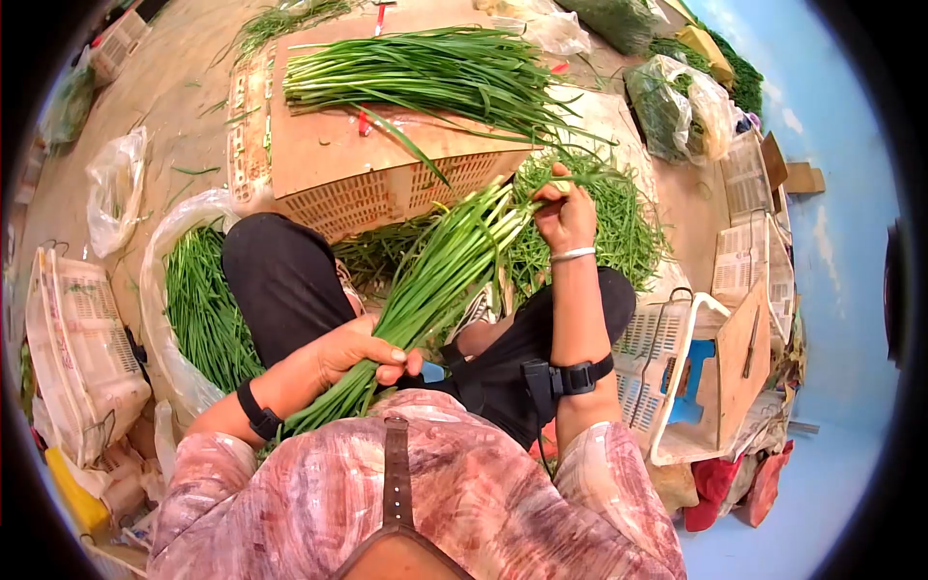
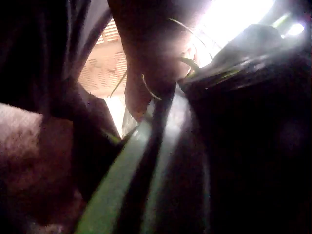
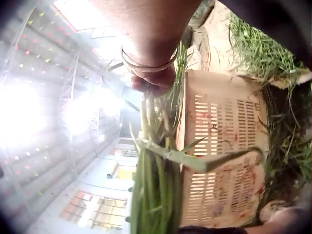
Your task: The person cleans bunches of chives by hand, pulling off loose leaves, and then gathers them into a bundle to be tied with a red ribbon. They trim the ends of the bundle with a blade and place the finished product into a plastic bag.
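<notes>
A bundle of long green stalks (image 1: pixel 440 256) slants across the lap in the head view, pale ends up at the right. The left hand (image 1: pixel 362 353) grips its lower part, thumb across the stalks. At the pale ends the right hand (image 1: pixel 565 213) pinches a few stalks between curled fingers. In the right wrist view the right hand (image 3: pixel 155 80) is above the stalks (image 3: pixel 157 190), its fingertips partly hidden. Dark and blurred, the left wrist view shows stalks (image 2: pixel 168 141) close up.
A board (image 1: pixel 329 159) on a perforated crate (image 1: pixel 387 198) bears a large pile of greens (image 1: pixel 425 77). Loose greens (image 1: pixel 619 222) lie beyond the right knee. An open plastic bag (image 1: pixel 159 261) of greens is at the left. Crates (image 1: pixel 87 338) stand on both sides.
</notes>
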Tool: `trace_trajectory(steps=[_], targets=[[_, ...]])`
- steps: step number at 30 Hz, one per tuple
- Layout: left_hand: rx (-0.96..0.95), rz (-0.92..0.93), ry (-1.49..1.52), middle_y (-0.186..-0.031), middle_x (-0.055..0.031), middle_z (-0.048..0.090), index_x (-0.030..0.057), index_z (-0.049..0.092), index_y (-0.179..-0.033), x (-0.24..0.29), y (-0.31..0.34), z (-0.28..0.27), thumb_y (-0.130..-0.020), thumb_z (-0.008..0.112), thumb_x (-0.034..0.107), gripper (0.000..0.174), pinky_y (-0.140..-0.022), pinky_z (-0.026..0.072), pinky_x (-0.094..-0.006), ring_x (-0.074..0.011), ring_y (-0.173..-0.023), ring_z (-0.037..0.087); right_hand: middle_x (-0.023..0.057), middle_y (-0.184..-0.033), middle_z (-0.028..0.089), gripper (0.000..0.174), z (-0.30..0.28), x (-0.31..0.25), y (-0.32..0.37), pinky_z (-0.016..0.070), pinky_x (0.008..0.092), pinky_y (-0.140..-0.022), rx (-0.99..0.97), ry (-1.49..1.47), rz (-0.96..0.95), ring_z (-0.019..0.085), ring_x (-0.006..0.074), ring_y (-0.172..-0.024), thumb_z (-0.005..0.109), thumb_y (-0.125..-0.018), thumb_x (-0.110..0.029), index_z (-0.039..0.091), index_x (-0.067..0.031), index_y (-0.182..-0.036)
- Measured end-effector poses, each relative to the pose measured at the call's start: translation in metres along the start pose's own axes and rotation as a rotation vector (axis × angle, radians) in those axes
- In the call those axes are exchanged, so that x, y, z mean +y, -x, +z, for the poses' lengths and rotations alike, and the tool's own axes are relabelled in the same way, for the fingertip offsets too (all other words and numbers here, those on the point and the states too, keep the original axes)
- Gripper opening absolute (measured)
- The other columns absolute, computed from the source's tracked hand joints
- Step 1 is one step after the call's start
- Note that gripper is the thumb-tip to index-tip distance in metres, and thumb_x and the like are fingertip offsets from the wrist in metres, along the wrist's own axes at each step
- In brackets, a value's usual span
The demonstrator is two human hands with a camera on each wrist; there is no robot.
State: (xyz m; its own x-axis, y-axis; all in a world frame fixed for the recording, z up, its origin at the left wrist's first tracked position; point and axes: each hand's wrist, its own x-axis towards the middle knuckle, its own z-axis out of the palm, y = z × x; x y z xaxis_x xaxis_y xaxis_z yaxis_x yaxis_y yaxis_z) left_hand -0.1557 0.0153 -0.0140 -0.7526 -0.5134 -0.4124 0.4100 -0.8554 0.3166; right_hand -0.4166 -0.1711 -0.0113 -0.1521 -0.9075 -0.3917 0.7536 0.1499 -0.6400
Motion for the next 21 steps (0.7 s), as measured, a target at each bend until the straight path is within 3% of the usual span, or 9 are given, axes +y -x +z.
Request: trace_trajectory(steps=[4,6,7,10,13,14,16,18,21], targets=[[-0.010,-0.032,0.060,-0.079,-0.0161,0.058,-0.0010,0.045,-0.114,-0.005,0.000,-0.002,-0.077,0.062,0.002,0.041,-0.046,0.0364,-0.0243,-0.0115,-0.049,0.045,-0.0040,-0.051,0.033,0.014,-0.027,-0.027,-0.028,0.0211,0.0187,-0.038,-0.199,-0.145,0.087,0.029,0.0049,-0.042,0.043,-0.091,-0.013,0.055,-0.0050,-0.094],[0.023,-0.030,0.025,-0.079,-0.0162,0.058,-0.0010,0.046,-0.113,-0.005,0.002,-0.004,-0.076,0.063,0.001,0.040,-0.045,0.0361,-0.0242,-0.0112,-0.049,0.044,-0.0020,-0.057,0.039,0.025,-0.036,-0.042,-0.038,0.0219,0.0204,-0.035,-0.049,-0.017,-0.090,0.028,0.0057,-0.041,0.036,-0.096,-0.022,0.053,-0.0038,-0.091],[0.048,-0.017,-0.015,-0.079,-0.0162,0.058,-0.0011,0.047,-0.111,-0.004,0.002,-0.004,-0.076,0.064,0.001,0.040,-0.045,0.0358,-0.0240,-0.0110,-0.048,0.044,-0.0019,-0.057,0.039,0.028,-0.039,-0.045,-0.036,0.0245,0.0210,-0.034,-0.012,0.324,-0.198,0.030,0.0060,-0.042,0.037,-0.096,-0.024,0.053,-0.0022,-0.091],[0.073,-0.010,-0.149,-0.078,-0.0164,0.058,-0.0009,0.047,-0.109,-0.001,-0.003,-0.003,-0.074,0.066,0.001,0.039,-0.045,0.0368,-0.0238,-0.0105,-0.047,0.044,0.0026,-0.072,0.051,0.030,-0.021,-0.029,-0.006,0.0262,0.0182,-0.037,-0.186,0.657,0.043,0.040,0.0046,-0.049,0.049,-0.092,-0.030,0.055,-0.0020,-0.100],[0.114,0.009,-0.266,-0.077,-0.0158,0.058,-0.0010,0.047,-0.106,-0.002,-0.010,0.000,-0.075,0.066,0.003,0.037,-0.045,0.0375,-0.0229,-0.0099,-0.048,0.045,0.0019,-0.076,0.059,0.036,-0.007,0.004,0.025,0.0331,0.0176,-0.043,-0.386,1.108,-0.092,0.048,0.0042,-0.055,0.065,-0.080,-0.017,0.057,0.0003,-0.111],[0.137,0.039,-0.326,-0.076,-0.0154,0.058,-0.0011,0.048,-0.105,-0.002,-0.011,0.002,-0.075,0.066,0.004,0.035,-0.045,0.0373,-0.0225,-0.0098,-0.048,0.045,0.0008,-0.072,0.059,0.028,-0.021,0.019,0.010,0.0360,0.0193,-0.047,-0.456,1.072,-0.290,0.048,0.0046,-0.055,0.065,-0.079,-0.014,0.061,0.0021,-0.101],[0.168,0.045,-0.333,-0.075,-0.0147,0.058,-0.0013,0.049,-0.103,0.002,-0.007,0.014,-0.076,0.065,0.005,0.032,-0.044,0.0371,-0.0220,-0.0096,-0.048,0.045,0.0044,-0.074,0.063,0.019,-0.019,0.022,0.006,0.0436,0.0241,-0.057,-0.299,1.016,-0.211,0.053,0.0075,-0.060,0.063,-0.077,-0.009,0.064,0.0048,-0.090],[0.185,0.055,-0.346,-0.074,-0.0140,0.057,-0.0016,0.049,-0.101,0.005,-0.005,0.017,-0.077,0.065,0.006,0.030,-0.044,0.0368,-0.0215,-0.0095,-0.048,0.045,0.0054,-0.071,0.063,0.012,-0.028,0.028,-0.006,0.0430,0.0226,-0.052,-0.296,0.986,-0.267,0.052,0.0073,-0.055,0.058,-0.080,-0.003,0.065,0.0042,-0.087],[0.206,0.042,-0.305,-0.073,-0.0126,0.057,-0.0020,0.050,-0.096,0.002,-0.004,0.015,-0.078,0.064,0.008,0.025,-0.045,0.0363,-0.0209,-0.0095,-0.048,0.045,0.0076,-0.067,0.062,0.010,-0.038,0.014,-0.023,0.0358,0.0174,-0.038,0.034,0.706,-0.295,0.047,0.0058,-0.043,0.055,-0.083,-0.002,0.062,0.0035,-0.080]])
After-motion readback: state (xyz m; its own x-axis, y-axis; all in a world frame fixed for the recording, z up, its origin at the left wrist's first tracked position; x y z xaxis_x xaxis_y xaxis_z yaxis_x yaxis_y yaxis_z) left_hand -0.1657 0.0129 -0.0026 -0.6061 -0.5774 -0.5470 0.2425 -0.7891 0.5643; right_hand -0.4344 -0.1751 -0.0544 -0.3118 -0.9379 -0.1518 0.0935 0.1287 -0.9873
